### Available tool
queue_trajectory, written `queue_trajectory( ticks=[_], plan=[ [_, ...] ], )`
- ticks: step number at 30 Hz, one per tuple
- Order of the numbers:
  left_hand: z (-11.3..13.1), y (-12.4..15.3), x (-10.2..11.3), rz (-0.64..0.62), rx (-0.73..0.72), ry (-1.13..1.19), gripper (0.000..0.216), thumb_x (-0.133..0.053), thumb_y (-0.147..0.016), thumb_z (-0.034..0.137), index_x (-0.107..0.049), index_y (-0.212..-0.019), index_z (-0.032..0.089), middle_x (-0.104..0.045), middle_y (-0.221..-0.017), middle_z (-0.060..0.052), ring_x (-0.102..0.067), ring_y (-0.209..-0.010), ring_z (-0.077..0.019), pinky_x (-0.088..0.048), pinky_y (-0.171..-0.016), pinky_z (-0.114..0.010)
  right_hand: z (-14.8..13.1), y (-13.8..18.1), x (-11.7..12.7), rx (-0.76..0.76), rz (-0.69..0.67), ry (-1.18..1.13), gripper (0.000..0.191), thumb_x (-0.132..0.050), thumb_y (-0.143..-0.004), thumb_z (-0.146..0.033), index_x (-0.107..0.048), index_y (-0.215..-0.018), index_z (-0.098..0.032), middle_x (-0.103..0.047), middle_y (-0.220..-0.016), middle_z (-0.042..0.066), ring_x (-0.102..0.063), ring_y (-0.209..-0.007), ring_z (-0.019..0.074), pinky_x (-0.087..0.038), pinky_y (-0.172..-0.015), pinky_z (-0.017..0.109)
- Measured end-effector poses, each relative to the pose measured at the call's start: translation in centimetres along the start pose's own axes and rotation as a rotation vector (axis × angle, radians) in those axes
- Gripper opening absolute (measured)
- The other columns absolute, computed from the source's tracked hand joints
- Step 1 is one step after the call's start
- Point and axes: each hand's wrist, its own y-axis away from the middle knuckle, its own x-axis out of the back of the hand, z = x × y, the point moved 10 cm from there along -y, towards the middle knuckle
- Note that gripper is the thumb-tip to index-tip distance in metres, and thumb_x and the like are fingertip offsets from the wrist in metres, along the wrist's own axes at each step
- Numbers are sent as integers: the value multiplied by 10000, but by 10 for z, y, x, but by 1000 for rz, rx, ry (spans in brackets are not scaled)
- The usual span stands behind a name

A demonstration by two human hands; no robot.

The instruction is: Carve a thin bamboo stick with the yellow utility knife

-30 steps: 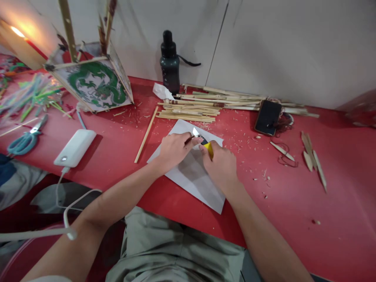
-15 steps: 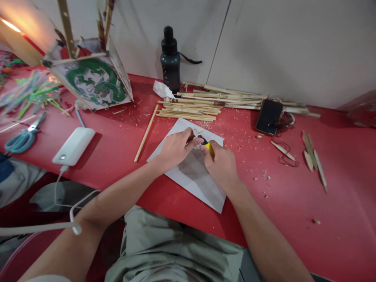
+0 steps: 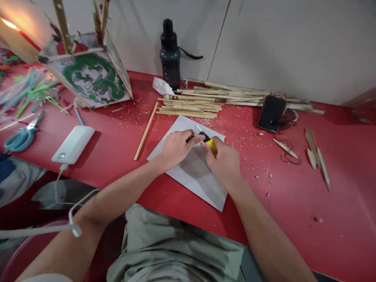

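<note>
Over the white sheet of paper (image 3: pixel 199 184), my right hand (image 3: pixel 225 158) is closed around a yellow and black utility knife (image 3: pixel 212 145). The blade points up and left, past the fingers of my left hand (image 3: pixel 178 147). That hand is closed in a pinch on a small thin stick (image 3: pixel 190 138), mostly covered by the fingers. My left thumb lies close by the black front of the knife; whether they touch I cannot tell. A longer bamboo stick (image 3: pixel 146 131) lies left of the paper.
Behind the paper lie bamboo sticks (image 3: pixel 190 111) and a dark bottle (image 3: pixel 170 58). To the left are a dragon lantern (image 3: pixel 94 78), scissors (image 3: pixel 22 137), a cabled power bank (image 3: pixel 73 145) and a lit candle (image 3: pixel 28 39). A phone (image 3: pixel 272 113) and carved bamboo pieces (image 3: pixel 315 150) lie right.
The knife and my right hand have shifted slightly right, and more of the blade shows. My left hand has barely moved. The camera view has tilted a little.
</note>
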Motion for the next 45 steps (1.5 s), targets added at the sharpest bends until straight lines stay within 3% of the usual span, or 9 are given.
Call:
queue_trajectory(
  ticks=[7,17,23,28,32,38,42,45],
  plan=[
    [0,-3,5,17,-67,-76,635,-337,-952,770,-617,-954,200,-660,-755,-46,-597,-682,-181,-275,-613,-306,-2,0,-6,38,-46,-90,495,-310,-1030,-554,-629,-941,-186,-625,-691,75,-497,-608,203,-223,-588,326],
    [-3,-4,0,-26,-48,12,620,-370,-994,686,-695,-788,200,-690,-735,-61,-584,-660,-168,-287,-597,-315,1,1,-4,15,-29,-10,493,-341,-1023,-574,-643,-975,-186,-645,-721,86,-515,-631,209,-198,-590,324],
    [-10,-5,5,44,24,-102,645,-383,-964,731,-639,-693,205,-634,-668,-66,-539,-633,-178,-225,-594,-324,4,2,-4,-50,-7,105,426,-419,-1015,-552,-644,-1005,-191,-680,-776,93,-520,-623,198,-166,-589,326],
    [-10,-5,4,43,19,-82,606,-384,-964,730,-605,-772,199,-620,-706,-46,-521,-640,-167,-230,-604,-314,5,1,-3,-71,-6,72,430,-389,-1032,-519,-647,-1037,-176,-684,-780,96,-528,-627,202,-190,-592,319],
    [-4,-4,5,2,-19,80,543,-351,-995,688,-551,-880,196,-576,-745,-12,-491,-652,-143,-274,-621,-296,4,0,-1,-44,-12,16,442,-365,-1032,-516,-639,-1022,-170,-662,-747,90,-522,-625,205,-210,-593,317],
    [2,-1,-6,-116,-16,512,486,-455,-971,660,-510,-871,187,-499,-750,17,-441,-680,-112,-328,-644,-272,-1,0,-11,22,-80,-56,423,-372,-1012,-535,-619,-975,-193,-610,-674,57,-455,-577,187,-203,-575,314],
    [1,4,-31,-346,135,868,404,-622,-908,556,-521,-838,171,-420,-721,32,-361,-612,-78,-282,-562,-242,0,0,-12,21,-65,-78,406,-383,-1001,-531,-609,-962,-196,-598,-671,53,-429,-573,180,-204,-574,311],
    [9,13,-46,-556,238,1065,311,-631,-909,449,-551,-866,151,-348,-693,54,-255,-530,-44,-185,-491,-219,2,-1,-11,16,-52,-75,386,-392,-994,-516,-605,-944,-198,-595,-678,56,-424,-576,177,-200,-577,311]
  ],
)
